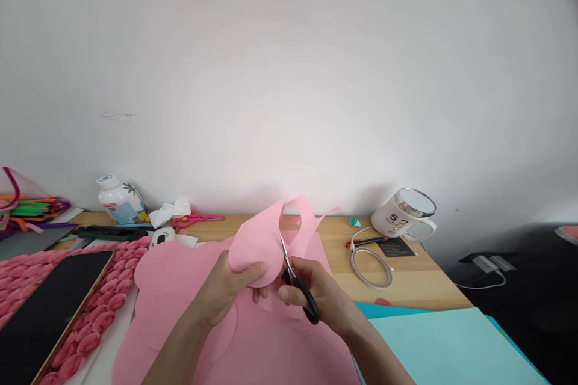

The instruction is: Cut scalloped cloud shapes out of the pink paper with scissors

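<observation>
My left hand [226,292] pinches a pink paper sheet [259,240] lifted above the table, thumb on its rounded lower edge. My right hand [318,298] grips black-handled scissors [295,280], whose blades point up into the pink sheet along a curved cut. Strips of the sheet curl upward behind the blades. More pink paper pieces [180,277] with rounded lobes lie flat under both hands.
A wooden table [424,280] holds a white mug [401,216], a coiled white cable [370,264], light blue paper [447,346], a black tablet [43,313] on a bed of pink paper roses [102,313], pink scissors [196,219], a white bottle [118,200] and coloured sticks [29,207].
</observation>
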A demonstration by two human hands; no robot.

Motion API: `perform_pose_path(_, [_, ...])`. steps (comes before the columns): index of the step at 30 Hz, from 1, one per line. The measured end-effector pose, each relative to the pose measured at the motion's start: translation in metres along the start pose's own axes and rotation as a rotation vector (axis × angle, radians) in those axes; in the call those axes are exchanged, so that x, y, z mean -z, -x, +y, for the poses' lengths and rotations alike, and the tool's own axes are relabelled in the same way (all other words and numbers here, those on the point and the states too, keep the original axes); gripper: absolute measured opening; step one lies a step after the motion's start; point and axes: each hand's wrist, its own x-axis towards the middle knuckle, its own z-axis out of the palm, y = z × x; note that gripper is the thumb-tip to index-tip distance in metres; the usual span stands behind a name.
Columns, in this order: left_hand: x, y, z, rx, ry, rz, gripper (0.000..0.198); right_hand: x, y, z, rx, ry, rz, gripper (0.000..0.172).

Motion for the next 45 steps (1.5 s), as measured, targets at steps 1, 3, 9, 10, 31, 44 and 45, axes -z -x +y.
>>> perform_pose_path(1, [-0.001,0.0,-0.001,0.001,-0.006,0.019,0.02,0.001,0.001,0.002,-0.002,-0.004,0.0,0.035])
perform_pose_path(3, [-0.002,0.0,-0.001,0.009,-0.021,0.062,0.022,0.002,0.002,0.007,0.0,-0.011,0.008,0.035])
perform_pose_path(9, [-0.009,0.0,0.002,0.033,0.01,0.094,0.023,0.0,0.002,0.019,0.062,-0.036,0.071,0.035])
perform_pose_path(10, [-0.011,-0.001,0.002,0.028,0.025,0.088,0.023,-0.001,0.001,0.021,0.085,-0.041,0.083,0.035])
perform_pose_path(31, [-0.029,0.002,0.01,0.119,-0.139,0.205,0.04,-0.001,0.007,0.026,0.06,-0.038,0.081,0.044])
perform_pose_path(44, [-0.026,0.002,0.008,0.14,-0.145,0.174,0.037,-0.001,0.006,0.028,0.055,-0.045,0.109,0.047])
perform_pose_path(45, [-0.027,0.002,0.008,0.14,-0.149,0.171,0.038,-0.001,0.006,0.029,0.059,-0.05,0.106,0.046])
